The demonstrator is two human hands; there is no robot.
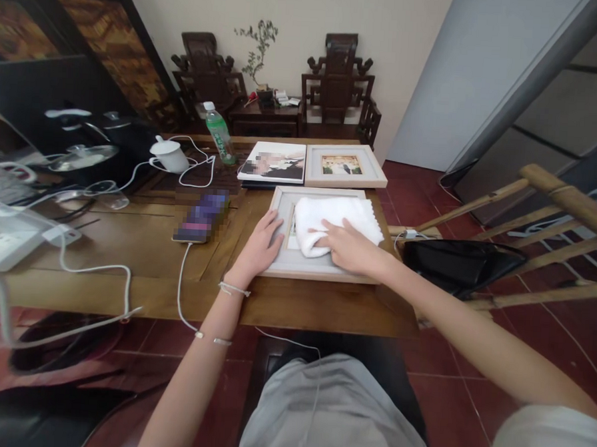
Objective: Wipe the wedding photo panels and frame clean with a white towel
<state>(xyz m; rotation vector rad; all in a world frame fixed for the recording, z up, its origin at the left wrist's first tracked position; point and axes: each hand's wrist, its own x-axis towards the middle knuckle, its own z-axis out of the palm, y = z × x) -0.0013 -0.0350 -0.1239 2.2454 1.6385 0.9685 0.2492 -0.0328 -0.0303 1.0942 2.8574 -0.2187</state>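
Note:
A light wooden picture frame [320, 276] lies flat near the table's front edge. Resting along its left side is my left hand [264, 244], fingers stretched out and touching the border. A folded white cloth [336, 215] covers most of the picture inside. My right hand [350, 247] presses the cloth onto the frame, some fingers curled into its near fold. Just behind lie a second framed picture [374, 169] and a white photo album or book [275, 149] with a blurred cover picture.
On the wooden table [274, 309], a phone [202, 217] with a charging cable lies left of the frame. Farther left are a green-labelled bottle [219, 134], a lidded white cup [170, 155], a power strip [7, 241] and loose cables. A bamboo chair [555, 187] stands at right.

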